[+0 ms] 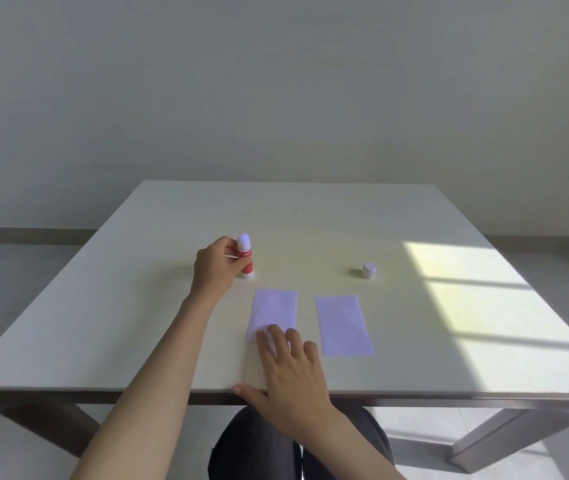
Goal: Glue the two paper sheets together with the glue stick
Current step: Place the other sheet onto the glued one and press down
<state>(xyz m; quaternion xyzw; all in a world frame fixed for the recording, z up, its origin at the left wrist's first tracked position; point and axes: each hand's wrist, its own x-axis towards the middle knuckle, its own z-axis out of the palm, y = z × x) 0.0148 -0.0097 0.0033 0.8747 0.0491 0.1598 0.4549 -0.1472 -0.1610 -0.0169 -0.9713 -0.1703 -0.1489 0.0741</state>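
- A red glue stick (245, 258) is gripped around its barrel by the left hand (215, 266); it is held upright, its white base touching the pale desk (311, 216) and its uncapped white tip uppermost.
- The left paper sheet (273, 311) is pinned flat at its near end by the spread fingers of the right hand (293, 372), whose thumb is rested at the desk's front edge; nothing is held in this hand.
- The right paper sheet (343, 325) is laid just beside the first, apart from it and untouched by either hand.
- A small white cap (368, 270) is seen standing well to the right of the glue stick, beyond the sheets.
- Both sheets are shown white, rectangular and flat, long edges running away from the person.
- A patch of window light is cast across the desk's right side.
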